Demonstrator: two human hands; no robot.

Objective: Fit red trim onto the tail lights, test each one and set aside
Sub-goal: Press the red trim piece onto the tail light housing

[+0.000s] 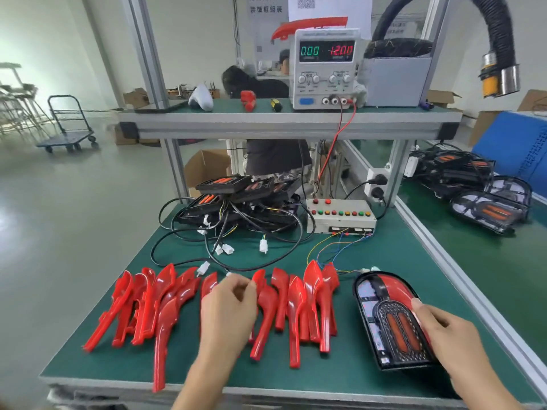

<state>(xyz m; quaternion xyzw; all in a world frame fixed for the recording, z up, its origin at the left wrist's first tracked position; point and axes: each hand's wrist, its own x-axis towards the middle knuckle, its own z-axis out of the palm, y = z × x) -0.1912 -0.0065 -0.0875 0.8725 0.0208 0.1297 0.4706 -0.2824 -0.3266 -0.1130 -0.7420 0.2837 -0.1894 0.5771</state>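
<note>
A: The right hand [444, 329] rests on the near right flank of the tail light [390, 318], which lies flat at the right of the green bench mat [370, 377]; the thumb lies on the lamp's face, and the other fingers seem to curl at its rim, though how firmly they grip cannot be told. What might go wrong there?

B: The lamp sits near the front edge of the mat; a careless pull toward the body could probably drag it off; the red trim [398, 284] already across its upper part may not be fully seated, so pressing on one side could tip or spring it.

A: And the left hand [229, 309]?

B: It hovers over the row of red trim pieces [165, 297], fingers loosely curled; whether they pinch a piece cannot be told. The pieces overlap, so lifting one could likely hook a neighbour; one long piece [161, 350] already overhangs the front edge.

A: Room to move?

B: Bare mat lies between the trims and the lamp; behind, loose cables with white connectors [263, 247] and the test box [340, 216] crowd the middle; the aluminium rail [461, 288] bounds the right.
</note>
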